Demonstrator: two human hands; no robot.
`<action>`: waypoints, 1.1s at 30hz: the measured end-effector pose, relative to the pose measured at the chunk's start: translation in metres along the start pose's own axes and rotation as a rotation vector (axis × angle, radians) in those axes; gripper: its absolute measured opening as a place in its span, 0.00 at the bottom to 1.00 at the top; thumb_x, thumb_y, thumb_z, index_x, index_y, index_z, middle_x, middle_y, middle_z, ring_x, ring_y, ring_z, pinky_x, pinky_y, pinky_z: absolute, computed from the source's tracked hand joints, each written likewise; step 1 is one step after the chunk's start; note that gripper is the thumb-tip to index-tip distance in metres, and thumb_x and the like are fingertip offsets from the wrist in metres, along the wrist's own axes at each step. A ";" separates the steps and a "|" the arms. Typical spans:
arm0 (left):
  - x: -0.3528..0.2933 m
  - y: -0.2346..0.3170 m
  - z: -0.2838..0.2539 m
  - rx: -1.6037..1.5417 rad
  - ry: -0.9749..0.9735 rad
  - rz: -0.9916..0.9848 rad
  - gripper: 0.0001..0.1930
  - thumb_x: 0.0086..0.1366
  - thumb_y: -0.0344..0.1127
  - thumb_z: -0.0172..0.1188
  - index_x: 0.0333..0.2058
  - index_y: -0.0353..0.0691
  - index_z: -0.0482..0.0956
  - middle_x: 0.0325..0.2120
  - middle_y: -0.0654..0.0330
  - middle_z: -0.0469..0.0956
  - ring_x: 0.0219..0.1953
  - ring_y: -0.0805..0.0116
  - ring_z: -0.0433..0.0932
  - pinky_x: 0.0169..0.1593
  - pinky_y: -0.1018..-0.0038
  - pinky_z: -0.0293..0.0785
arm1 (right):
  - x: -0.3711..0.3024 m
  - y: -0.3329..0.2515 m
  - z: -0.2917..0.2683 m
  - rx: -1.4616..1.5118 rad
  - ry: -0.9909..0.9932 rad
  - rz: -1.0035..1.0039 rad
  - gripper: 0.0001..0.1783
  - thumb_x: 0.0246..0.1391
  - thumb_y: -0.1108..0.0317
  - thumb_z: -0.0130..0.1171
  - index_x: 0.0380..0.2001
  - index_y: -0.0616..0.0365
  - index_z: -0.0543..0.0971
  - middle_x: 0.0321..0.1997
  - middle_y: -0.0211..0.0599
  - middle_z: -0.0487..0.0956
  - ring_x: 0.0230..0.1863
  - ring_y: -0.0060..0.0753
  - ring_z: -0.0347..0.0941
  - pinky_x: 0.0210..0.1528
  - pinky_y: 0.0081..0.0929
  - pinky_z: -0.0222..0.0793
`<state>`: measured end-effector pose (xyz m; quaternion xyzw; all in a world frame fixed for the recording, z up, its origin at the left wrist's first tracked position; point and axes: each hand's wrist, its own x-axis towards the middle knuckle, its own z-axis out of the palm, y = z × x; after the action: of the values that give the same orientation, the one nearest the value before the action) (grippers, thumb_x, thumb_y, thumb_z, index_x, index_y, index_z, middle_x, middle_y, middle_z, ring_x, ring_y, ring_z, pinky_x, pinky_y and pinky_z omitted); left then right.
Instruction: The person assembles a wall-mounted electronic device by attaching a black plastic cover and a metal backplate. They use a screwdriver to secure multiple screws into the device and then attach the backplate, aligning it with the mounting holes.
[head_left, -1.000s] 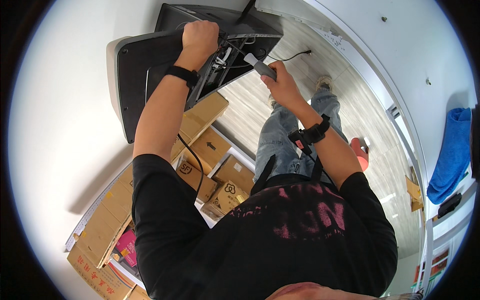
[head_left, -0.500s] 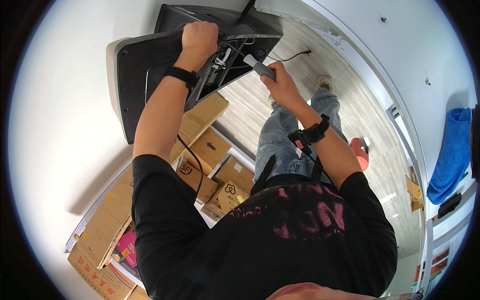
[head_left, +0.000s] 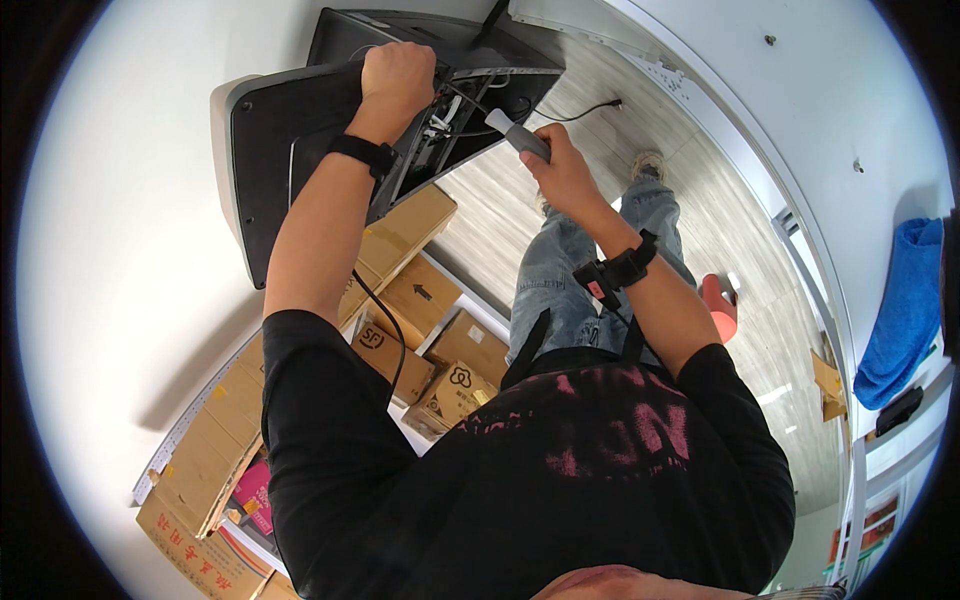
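Opened black device housing (head_left: 290, 140), mounted against the white wall (head_left: 110, 260) at the top of the view, with its grey-rimmed panel swung outward and wiring and pale connectors exposed in the cavity (head_left: 440, 125). The left hand (head_left: 398, 75) closes its fingers fully around the upper edge of the panel, holding it. The right hand (head_left: 562, 170) is wrapped tight around the grey handle of a screwdriver-like tool (head_left: 518, 135), whose pale tip points into the cavity, near the wires; whether the tip touches a fastener cannot be told.

Risks, as judged: the tool tip may slip off its seat and nick a wire or connector, since the wiring lies just beside it; the panel may swing or drop if the left grip loosens, as no other support is visible; the thin black cable (head_left: 385, 320) trailing under the left arm may snag.

Below, brown cardboard boxes (head_left: 440, 300) sit stacked in a white rack along the wall, several bearing dark printed symbols or an arrow on their faces; one pink-sided package (head_left: 252, 490) lies among the lower-left boxes. A blue cloth (head_left: 905, 300) hangs at the right edge, and a small tan carton (head_left: 826, 380) rests on the pale plank floor (head_left: 720, 220).
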<state>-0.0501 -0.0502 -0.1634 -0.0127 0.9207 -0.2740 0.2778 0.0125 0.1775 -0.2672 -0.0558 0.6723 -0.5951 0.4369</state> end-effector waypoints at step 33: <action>0.000 -0.001 -0.007 -0.042 -0.036 -0.005 0.08 0.47 0.38 0.67 0.25 0.43 0.83 0.26 0.56 0.82 0.32 0.60 0.82 0.34 0.69 0.76 | -0.001 -0.011 -0.003 -0.077 0.141 -0.151 0.18 0.51 0.68 0.60 0.42 0.61 0.66 0.38 0.53 0.75 0.38 0.54 0.73 0.39 0.42 0.67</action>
<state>-0.0536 -0.0479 -0.1582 -0.0257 0.9210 -0.2550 0.2933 0.0060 0.1774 -0.2576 -0.0810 0.7176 -0.6025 0.3397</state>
